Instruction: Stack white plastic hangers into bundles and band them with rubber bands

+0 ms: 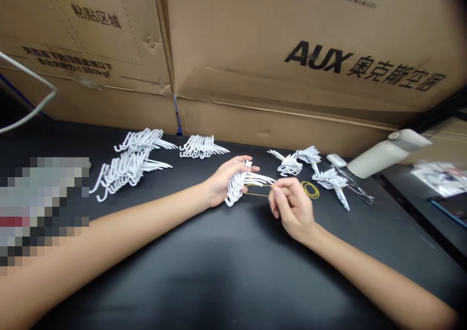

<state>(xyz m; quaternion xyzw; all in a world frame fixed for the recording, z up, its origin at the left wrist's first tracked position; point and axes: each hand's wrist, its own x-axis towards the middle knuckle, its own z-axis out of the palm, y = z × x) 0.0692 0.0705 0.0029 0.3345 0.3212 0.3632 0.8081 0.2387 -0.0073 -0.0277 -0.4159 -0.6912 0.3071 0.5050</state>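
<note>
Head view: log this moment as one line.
left hand: grips white hook bundle; right hand: holds yellow band stretched from bundle; other yellow bands: on black table, near right hand

You are holding a yellow rubber band [257,194] taut beside a bundle of white hooks [235,188].
Your left hand [220,183] is gripping the bundle, your right hand [294,208] is pinching the band; other hooks [124,172] are lying on the table [204,271].

An AUX-printed cardboard box [255,57] is standing behind a pale bottle [381,154] and beside a second cardboard box [95,101]; a white cable [40,107] is bending at far left.
</note>
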